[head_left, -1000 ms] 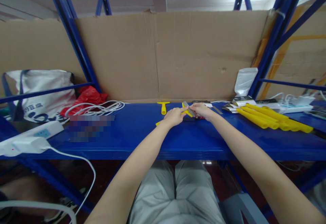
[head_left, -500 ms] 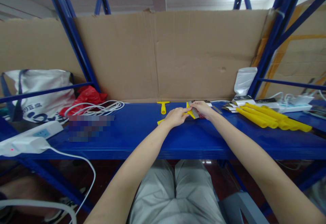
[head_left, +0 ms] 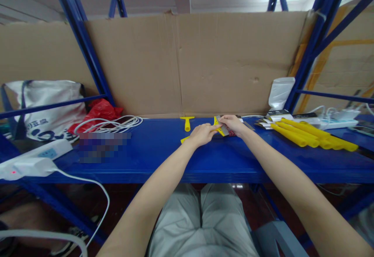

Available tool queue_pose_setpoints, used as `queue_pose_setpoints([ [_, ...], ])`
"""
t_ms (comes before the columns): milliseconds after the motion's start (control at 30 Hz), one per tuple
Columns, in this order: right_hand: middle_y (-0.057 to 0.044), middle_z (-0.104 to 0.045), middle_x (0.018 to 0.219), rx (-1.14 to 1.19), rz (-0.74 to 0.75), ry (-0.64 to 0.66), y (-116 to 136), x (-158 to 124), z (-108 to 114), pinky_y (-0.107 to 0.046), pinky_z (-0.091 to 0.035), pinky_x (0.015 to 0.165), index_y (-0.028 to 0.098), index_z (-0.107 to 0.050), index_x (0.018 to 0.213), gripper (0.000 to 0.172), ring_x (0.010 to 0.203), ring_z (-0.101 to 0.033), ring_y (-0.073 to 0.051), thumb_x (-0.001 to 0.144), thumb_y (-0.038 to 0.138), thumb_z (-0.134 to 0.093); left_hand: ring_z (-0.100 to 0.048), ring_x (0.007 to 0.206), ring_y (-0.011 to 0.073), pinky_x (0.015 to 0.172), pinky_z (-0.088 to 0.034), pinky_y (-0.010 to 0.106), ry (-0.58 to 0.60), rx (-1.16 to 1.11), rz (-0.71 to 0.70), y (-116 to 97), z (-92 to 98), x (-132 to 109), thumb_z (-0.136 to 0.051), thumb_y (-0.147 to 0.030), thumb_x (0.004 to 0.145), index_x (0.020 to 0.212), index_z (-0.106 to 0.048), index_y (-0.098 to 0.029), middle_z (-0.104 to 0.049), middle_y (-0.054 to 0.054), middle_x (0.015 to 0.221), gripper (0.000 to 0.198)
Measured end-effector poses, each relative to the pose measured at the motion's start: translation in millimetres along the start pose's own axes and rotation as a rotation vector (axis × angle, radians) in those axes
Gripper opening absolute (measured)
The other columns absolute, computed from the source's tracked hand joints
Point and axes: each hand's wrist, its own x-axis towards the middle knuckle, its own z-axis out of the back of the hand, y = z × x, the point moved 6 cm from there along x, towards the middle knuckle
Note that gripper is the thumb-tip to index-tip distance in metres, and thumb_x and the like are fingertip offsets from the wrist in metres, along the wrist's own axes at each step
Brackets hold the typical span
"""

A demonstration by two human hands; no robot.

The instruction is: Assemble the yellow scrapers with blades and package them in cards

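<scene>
My left hand (head_left: 201,134) is closed round the handle of a yellow scraper (head_left: 216,120), whose end sticks out behind the palm. Its foremost finger presses along the scraper's wide head. At that head, my right hand (head_left: 233,124) pinches a flat grey metal blade (head_left: 225,130), which lies against the yellow edge. Whether the blade is seated in the head I cannot tell. Farther back on the blue table, a yellow T-shaped scraper piece (head_left: 187,124) lies by itself. Something dark red, partly hidden, is under my right hand.
Several yellow tubular handles (head_left: 309,133) lie at the right, beside small boxes (head_left: 279,115) and a white power strip (head_left: 336,123). White cables (head_left: 128,121), a red plastic bag (head_left: 101,113) and another power strip (head_left: 37,155) are at the left. Cardboard (head_left: 175,66) stands behind the table.
My left foremost finger has shifted slightly right onto the scraper's head. Both hands otherwise keep their place and grip.
</scene>
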Motion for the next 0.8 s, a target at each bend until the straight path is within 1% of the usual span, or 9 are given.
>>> queue_pose_setpoints([
  [133, 0.004, -0.050, 0.049, 0.022, -0.022, 0.030, -3, 0, -1, -0.016, -0.037, 0.045, 0.016, -0.053, 0.066, 0.021, 0.042, -0.044, -0.006, 0.086, 0.020, -0.052, -0.060, 0.101, 0.0214, 0.087, -0.044, 0.031, -0.006, -0.024, 0.039, 3, -0.5, 1, -0.038, -0.035, 0.094, 0.136, -0.044, -0.036, -0.062, 0.005, 0.108, 0.043],
  [233, 0.002, -0.055, 0.053, 0.039, -0.042, 0.098, -6, -2, -4, -0.016, -0.039, 0.047, 0.016, -0.055, 0.070, 0.016, 0.046, -0.048, -0.006, 0.085, 0.020, -0.054, -0.060, 0.103, 0.0222, 0.089, -0.044, 0.034, -0.010, -0.040, 0.072, 8, -2.5, 2, -0.039, -0.034, 0.093, 0.136, -0.045, -0.035, -0.062, 0.005, 0.111, 0.043],
  [433, 0.002, -0.057, 0.056, -0.015, -0.002, 0.240, -4, -3, -4, -0.016, -0.036, 0.044, 0.016, -0.063, 0.083, 0.010, 0.047, -0.049, -0.007, 0.083, 0.013, -0.053, -0.058, 0.109, 0.0222, 0.093, -0.043, 0.038, -0.032, -0.087, 0.117, 18, -5.9, 4, -0.041, -0.032, 0.093, 0.136, -0.045, -0.033, -0.062, 0.006, 0.119, 0.043],
  [467, 0.002, -0.057, 0.055, -0.060, 0.011, 0.232, -4, -1, 0, -0.016, -0.036, 0.045, 0.015, -0.063, 0.085, 0.011, 0.046, -0.048, -0.007, 0.082, 0.012, -0.053, -0.057, 0.110, 0.0219, 0.093, -0.043, 0.038, -0.036, -0.098, 0.125, 20, -6.3, 4, -0.041, -0.032, 0.093, 0.136, -0.045, -0.033, -0.062, 0.006, 0.121, 0.043],
  [533, 0.002, -0.057, 0.054, -0.206, 0.048, 0.144, -4, 5, 14, -0.017, -0.037, 0.047, 0.014, -0.064, 0.088, 0.015, 0.047, -0.049, -0.008, 0.081, 0.009, -0.052, -0.057, 0.112, 0.0216, 0.094, -0.043, 0.038, -0.038, -0.117, 0.139, 23, -7.4, 5, -0.042, -0.032, 0.093, 0.135, -0.045, -0.033, -0.061, 0.005, 0.123, 0.043],
  [600, -0.001, -0.059, 0.056, -0.437, 0.108, -0.036, -3, 11, 35, -0.019, -0.039, 0.052, 0.013, -0.065, 0.086, 0.017, 0.051, -0.052, -0.010, 0.079, 0.007, -0.050, -0.056, 0.113, 0.0219, 0.094, -0.043, 0.038, -0.035, -0.129, 0.147, 25, -8.4, 5, -0.043, -0.031, 0.092, 0.134, -0.046, -0.033, -0.061, 0.005, 0.124, 0.042],
  [667, -0.005, -0.063, 0.063, -0.696, 0.165, -0.173, -3, 15, 52, -0.021, -0.041, 0.059, 0.013, -0.067, 0.081, 0.018, 0.060, -0.056, -0.012, 0.077, 0.006, -0.051, -0.056, 0.114, 0.0220, 0.095, -0.043, 0.038, -0.032, -0.139, 0.142, 25, -9.0, 6, -0.044, -0.031, 0.092, 0.134, -0.048, -0.033, -0.060, 0.004, 0.125, 0.042],
  [733, -0.007, -0.065, 0.065, -0.849, 0.144, -0.166, -11, 19, 60, -0.022, -0.041, 0.062, 0.014, -0.067, 0.071, 0.017, 0.066, -0.059, -0.015, 0.077, 0.008, -0.052, -0.055, 0.115, 0.0216, 0.096, -0.042, 0.038, -0.029, -0.147, 0.137, 25, -9.5, 6, -0.044, -0.031, 0.091, 0.133, -0.048, -0.033, -0.059, 0.004, 0.127, 0.042],
  [800, -0.006, -0.065, 0.066, -0.912, 0.097, -0.095, -23, 24, 61, -0.022, -0.041, 0.063, 0.015, -0.066, 0.063, 0.018, 0.068, -0.060, -0.015, 0.074, 0.008, -0.053, -0.054, 0.116, 0.0211, 0.096, -0.042, 0.038, -0.021, -0.151, 0.138, 25, -10.0, 6, -0.045, -0.031, 0.091, 0.133, -0.048, -0.034, -0.059, 0.002, 0.127, 0.041],
])
